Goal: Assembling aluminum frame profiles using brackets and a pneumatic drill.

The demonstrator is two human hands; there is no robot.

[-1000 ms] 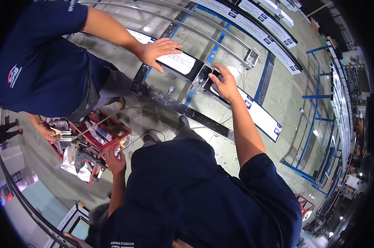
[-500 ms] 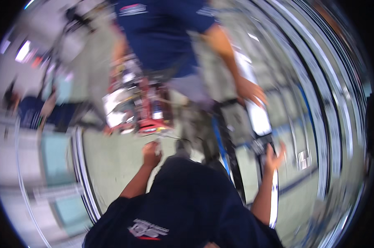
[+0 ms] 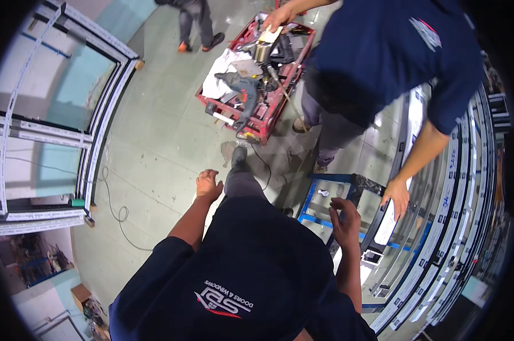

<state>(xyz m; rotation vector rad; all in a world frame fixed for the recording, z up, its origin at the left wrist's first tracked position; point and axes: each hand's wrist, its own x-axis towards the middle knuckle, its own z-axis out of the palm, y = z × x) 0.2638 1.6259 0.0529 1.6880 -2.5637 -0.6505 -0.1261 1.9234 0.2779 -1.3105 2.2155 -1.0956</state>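
My left hand (image 3: 207, 184) hangs over the floor with its fingers loosely bent and apart, and nothing shows in it. Near a blue trestle frame (image 3: 311, 199) hovers my right hand (image 3: 346, 219), thumb and fingers curved apart, without anything visible between them. Just right of it runs a long aluminium profile (image 3: 386, 226), partly covered in white film. A co-worker's hand (image 3: 396, 198) rests on that profile. The co-worker's other hand (image 3: 278, 18) reaches over a red tool cart (image 3: 264, 129), holding a pale, flat piece. A power drill (image 3: 246, 94) lies on the cart.
Long film-wrapped profiles (image 3: 444, 227) are racked along the right. Large glazed frames (image 3: 92, 122) stand at the left. A thin cable (image 3: 120, 216) crosses the floor. Another person's legs (image 3: 194, 25) show at the far side. The co-worker (image 3: 376, 62) stands close ahead on the right.
My right hand has come away from beside the profile. The co-worker now appears farther right, with one hand over the cart. The whole view has swung, and the earlier frame is blurred.
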